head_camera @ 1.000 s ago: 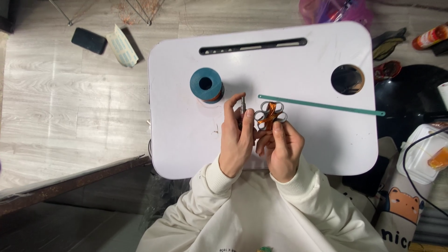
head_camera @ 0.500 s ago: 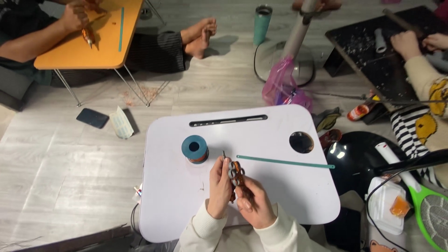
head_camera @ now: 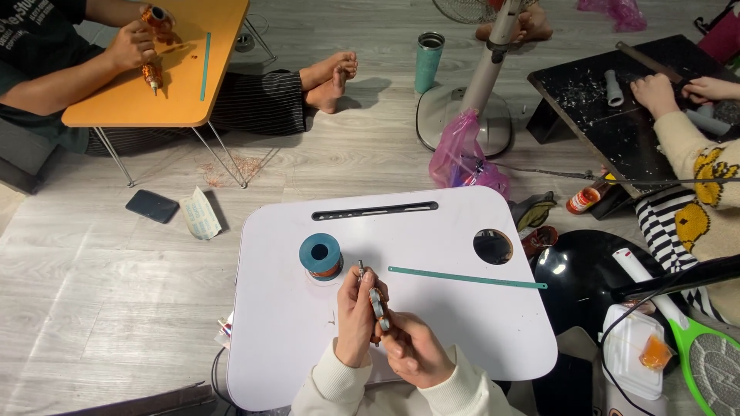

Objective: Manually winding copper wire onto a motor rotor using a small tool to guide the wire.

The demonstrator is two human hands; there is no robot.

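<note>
Head view, and I'm looking down on the white lap table, my landmark for everything here. Beyond its far edge stands a fan base with a pink bag against it; off the far-left corner, an orange table where another person works. On the white top, a teal strip lies across the middle, a teal wire spool stands just left of it. At the near edge, my left hand is closed around a small copper-wound coil, held upright, and my right hand pinches its lower end, the two hands touching.
</note>
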